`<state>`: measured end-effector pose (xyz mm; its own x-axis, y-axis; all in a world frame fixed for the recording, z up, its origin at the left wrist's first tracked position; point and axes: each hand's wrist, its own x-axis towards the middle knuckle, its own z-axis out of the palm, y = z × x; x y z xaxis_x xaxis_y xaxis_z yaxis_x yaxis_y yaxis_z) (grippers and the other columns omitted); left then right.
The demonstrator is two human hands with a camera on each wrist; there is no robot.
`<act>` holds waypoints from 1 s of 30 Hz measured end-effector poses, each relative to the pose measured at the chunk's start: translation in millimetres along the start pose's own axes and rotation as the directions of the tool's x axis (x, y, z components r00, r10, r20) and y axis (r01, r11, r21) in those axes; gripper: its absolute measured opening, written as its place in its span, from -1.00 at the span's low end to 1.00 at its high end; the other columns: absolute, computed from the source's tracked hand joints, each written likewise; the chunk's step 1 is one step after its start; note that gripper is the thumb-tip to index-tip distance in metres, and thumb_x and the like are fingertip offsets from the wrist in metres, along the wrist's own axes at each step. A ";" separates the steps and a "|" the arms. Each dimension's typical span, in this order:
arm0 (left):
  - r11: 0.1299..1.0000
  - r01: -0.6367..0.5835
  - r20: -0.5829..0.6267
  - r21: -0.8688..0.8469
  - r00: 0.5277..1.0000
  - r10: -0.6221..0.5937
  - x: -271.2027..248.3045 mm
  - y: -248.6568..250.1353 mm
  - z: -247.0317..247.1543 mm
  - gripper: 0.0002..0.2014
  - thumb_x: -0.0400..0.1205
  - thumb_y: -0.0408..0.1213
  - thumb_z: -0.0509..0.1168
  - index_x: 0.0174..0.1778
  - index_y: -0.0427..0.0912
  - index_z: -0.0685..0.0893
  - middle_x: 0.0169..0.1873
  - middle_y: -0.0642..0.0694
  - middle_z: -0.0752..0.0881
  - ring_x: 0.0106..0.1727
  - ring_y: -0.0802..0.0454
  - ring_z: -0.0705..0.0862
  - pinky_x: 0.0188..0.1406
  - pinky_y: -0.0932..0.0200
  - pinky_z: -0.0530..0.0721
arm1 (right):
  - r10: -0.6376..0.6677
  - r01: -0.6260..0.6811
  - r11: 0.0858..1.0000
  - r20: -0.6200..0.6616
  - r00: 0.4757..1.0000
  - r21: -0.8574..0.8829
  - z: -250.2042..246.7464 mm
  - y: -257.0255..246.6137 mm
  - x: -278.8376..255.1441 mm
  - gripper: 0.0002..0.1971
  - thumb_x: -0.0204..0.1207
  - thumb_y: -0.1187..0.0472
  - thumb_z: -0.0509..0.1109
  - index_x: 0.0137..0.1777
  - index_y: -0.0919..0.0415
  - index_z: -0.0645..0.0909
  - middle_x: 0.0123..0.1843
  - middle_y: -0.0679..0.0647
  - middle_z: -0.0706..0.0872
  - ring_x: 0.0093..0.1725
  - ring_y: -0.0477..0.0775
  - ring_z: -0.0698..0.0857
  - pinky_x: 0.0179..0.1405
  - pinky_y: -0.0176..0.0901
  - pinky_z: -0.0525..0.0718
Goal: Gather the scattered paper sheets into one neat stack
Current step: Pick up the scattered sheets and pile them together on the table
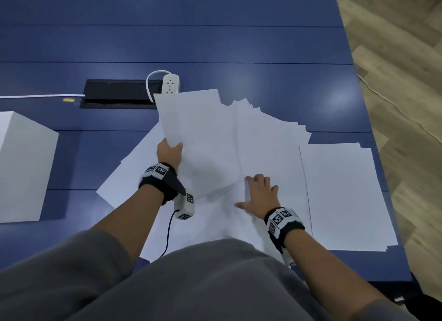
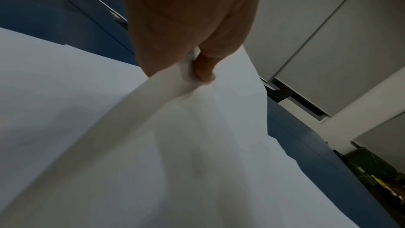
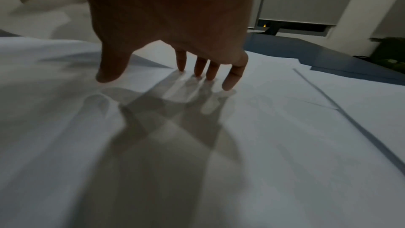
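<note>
A blue table (image 1: 239, 45) with seams running across it stands on a wood-look floor (image 1: 406, 57), which shows past the table's right edge. White paper sheets (image 1: 263, 141) lie fanned and overlapping over the near right part of the table, reaching almost to its near edge. A squarer pile of sheets (image 1: 346, 196) sits by the near right corner, its edges slightly staggered.

The left hand (image 1: 169, 154) pinches the lower left corner of a lifted sheet (image 1: 196, 119), thumb on top and fingers beneath. In the left wrist view the paper buckles where the thumb (image 2: 203, 68) presses into it. The lifted sheet rises toward the far side, over the other sheets.

The right hand (image 1: 259, 193) is spread flat on the sheets near the table's near edge, fingers straight. In the right wrist view the fingertips (image 3: 230, 82) touch the paper and throw shadows on it.

A white box (image 1: 21, 167) stands at the left edge. Farther back, a black cable tray (image 1: 119, 93) is set into the tabletop, with a white power strip (image 1: 171, 83) at its right end, just beyond the lifted sheet's far edge. A white cable (image 1: 35, 96) runs along the table from the left edge to the tray.
</note>
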<state>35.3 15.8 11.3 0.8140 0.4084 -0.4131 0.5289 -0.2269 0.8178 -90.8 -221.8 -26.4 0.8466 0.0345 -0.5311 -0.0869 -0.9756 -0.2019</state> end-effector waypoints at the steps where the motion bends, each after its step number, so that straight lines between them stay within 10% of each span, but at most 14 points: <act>1: 1.000 0.005 -0.012 0.000 1.000 -0.005 0.2 -4.1 -5.6 -0.69 0.61 -0.45 0.27 0.29 -0.32 0.61 0.22 -0.24 0.69 0.20 -0.14 0.66 0.15 0.13 0.58 | 0.000 0.001 1.000 0.016 1.000 -0.027 4.0 -4.6 -2.2 -0.02 0.26 -0.47 0.36 0.56 0.05 0.14 0.49 0.13 0.24 0.44 0.22 0.25 0.28 0.25 0.35; 13: 0.992 0.069 -0.175 0.102 0.983 -0.051 16.1 -45.7 -76.8 -0.59 0.54 -0.56 0.06 0.26 -0.27 0.61 0.14 -0.21 0.68 0.14 -0.26 0.65 0.03 0.01 0.59 | -0.014 0.032 0.993 0.155 0.988 -0.116 39.2 -55.6 -23.6 0.30 0.24 -0.46 0.40 0.66 0.15 -0.37 0.65 0.20 -0.49 0.60 0.43 -0.44 0.46 0.60 -0.05; 24: 0.979 0.073 -0.138 0.193 0.989 -0.046 25.0 -73.1 -107.9 -0.66 0.49 -0.53 0.08 0.09 -0.34 0.65 0.07 -0.33 0.71 0.10 -0.34 0.66 -0.02 -0.07 0.63 | -0.073 0.092 0.967 0.087 0.994 -0.239 57.9 -82.4 -40.3 0.04 0.35 -0.25 0.34 0.66 0.23 -0.11 0.68 0.33 -0.26 0.61 0.57 -0.22 0.34 0.64 0.16; 30: 0.968 0.090 -0.102 0.236 0.993 -0.067 8.7 -84.5 -114.0 -0.66 0.51 -0.52 0.08 0.11 -0.29 0.66 0.06 -0.30 0.71 0.11 -0.32 0.64 -0.08 0.07 0.52 | -0.052 0.064 0.961 0.053 0.997 -0.269 73.2 -97.9 -50.0 -0.40 0.07 0.17 0.53 0.16 0.28 0.49 0.45 0.47 0.48 0.38 0.67 0.45 -0.05 0.49 0.59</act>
<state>-29.7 139.3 -15.7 0.7478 0.5107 -0.4243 0.6416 -0.3916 0.6595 -163.1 -112.1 -40.3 0.8212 0.0965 -0.5625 0.1122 -0.9937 -0.0067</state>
